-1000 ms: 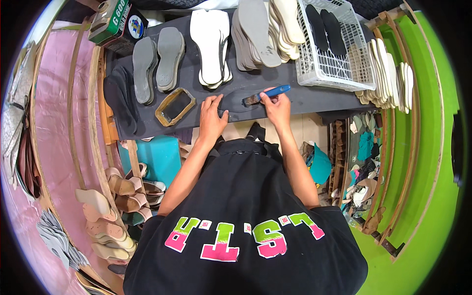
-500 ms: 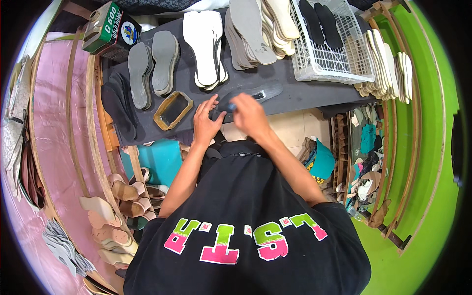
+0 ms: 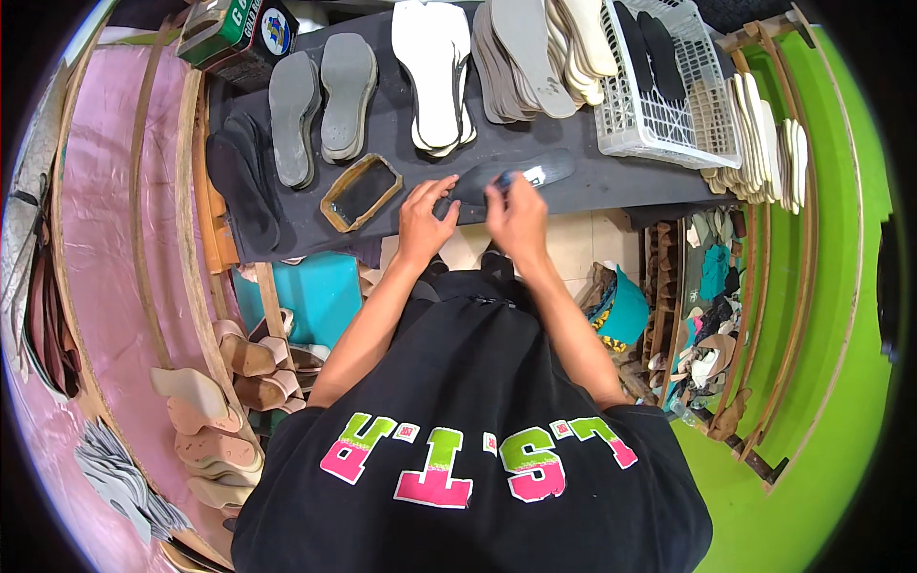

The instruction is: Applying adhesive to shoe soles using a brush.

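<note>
A black insole (image 3: 564, 170) lies along the near part of the dark table, with a small pale label on it. At its left end my left hand (image 3: 427, 224) rests, thumb and curved fingers on either side of the edge. My right hand (image 3: 521, 224) is above the middle of the insole, slightly blurred, its fingers closed on a small dark blue object (image 3: 503, 180) whose kind I cannot make out. To the left stands a shallow open tub (image 3: 390, 198) with a brown, crusted rim.
Grey soles (image 3: 294, 115), white soles (image 3: 430, 57) and a grey-beige sole stack (image 3: 535, 67) line the table's back. A white plastic basket (image 3: 619, 143) holds black insoles at right. A green-black tin (image 3: 229, 43) stands back left. Wooden racks (image 3: 196, 191) flank both sides.
The view has shifted, so the table's things appear further right and higher. My right hand has moved a little along the insole; my left hand stays at its left end.
</note>
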### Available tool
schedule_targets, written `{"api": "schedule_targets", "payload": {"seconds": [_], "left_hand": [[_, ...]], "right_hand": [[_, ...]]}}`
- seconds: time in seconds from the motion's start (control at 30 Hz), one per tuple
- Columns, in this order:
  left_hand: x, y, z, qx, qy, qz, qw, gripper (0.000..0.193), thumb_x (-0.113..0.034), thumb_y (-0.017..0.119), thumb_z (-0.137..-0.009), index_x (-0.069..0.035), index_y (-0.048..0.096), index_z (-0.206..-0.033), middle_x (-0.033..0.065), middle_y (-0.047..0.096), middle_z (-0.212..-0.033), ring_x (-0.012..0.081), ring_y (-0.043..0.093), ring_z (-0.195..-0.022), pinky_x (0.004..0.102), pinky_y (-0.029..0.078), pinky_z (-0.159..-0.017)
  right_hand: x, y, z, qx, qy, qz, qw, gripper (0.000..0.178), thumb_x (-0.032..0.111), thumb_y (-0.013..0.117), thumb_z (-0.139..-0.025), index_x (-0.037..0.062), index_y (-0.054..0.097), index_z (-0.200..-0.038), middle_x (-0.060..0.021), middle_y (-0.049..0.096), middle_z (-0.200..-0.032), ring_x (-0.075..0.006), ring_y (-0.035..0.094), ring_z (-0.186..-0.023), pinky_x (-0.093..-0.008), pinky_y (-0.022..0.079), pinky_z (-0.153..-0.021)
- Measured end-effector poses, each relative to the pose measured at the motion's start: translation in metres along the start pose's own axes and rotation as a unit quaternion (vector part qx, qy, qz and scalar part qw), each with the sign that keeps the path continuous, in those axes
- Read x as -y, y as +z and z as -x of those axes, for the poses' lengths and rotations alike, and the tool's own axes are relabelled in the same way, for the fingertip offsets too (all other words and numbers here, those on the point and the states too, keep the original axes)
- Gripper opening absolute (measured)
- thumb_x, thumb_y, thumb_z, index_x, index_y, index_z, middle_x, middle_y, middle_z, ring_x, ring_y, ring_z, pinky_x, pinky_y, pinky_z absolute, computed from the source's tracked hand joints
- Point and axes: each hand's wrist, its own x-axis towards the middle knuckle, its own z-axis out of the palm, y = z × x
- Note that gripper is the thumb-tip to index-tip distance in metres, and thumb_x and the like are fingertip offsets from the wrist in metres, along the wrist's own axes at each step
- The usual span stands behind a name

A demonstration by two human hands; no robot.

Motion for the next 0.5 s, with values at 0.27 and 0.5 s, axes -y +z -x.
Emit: {"api": "schedule_targets", "payload": {"seconds": [0.27, 0.5], "left_hand": [[0.002, -0.005, -0.001, 0.015, 0.000, 0.010, 1.000, 0.044, 0.000, 0.080, -0.085, -0.006, 0.075, -0.128, 0.0120, 0.078, -0.112, 0.0238, 0.076, -0.096, 0.0356, 0.060, -0.089], [0.012, -0.004, -0.005, 0.002, 0.011, 0.055, 0.998, 0.044, 0.002, 0.079, -0.085, -0.006, 0.076, -0.127, 0.0121, 0.080, -0.108, 0.0268, 0.077, -0.091, 0.0359, 0.062, -0.085]], "right_hand": [[-0.031, -0.040, -0.009, -0.075, 0.096, 0.050, 0.991, 0.010, 0.006, 0.076, -0.095, -0.0008, 0.071, -0.100, -0.0166, 0.073, -0.089, -0.0314, 0.071, -0.072, -0.0401, 0.056, -0.065], [0.013, 0.011, 0.007, -0.044, 0.010, 0.002, 0.999, 0.012, 0.003, 0.075, -0.092, -0.0010, 0.068, -0.101, -0.0197, 0.070, -0.090, -0.0420, 0.070, -0.076, -0.0468, 0.056, -0.069]]}}
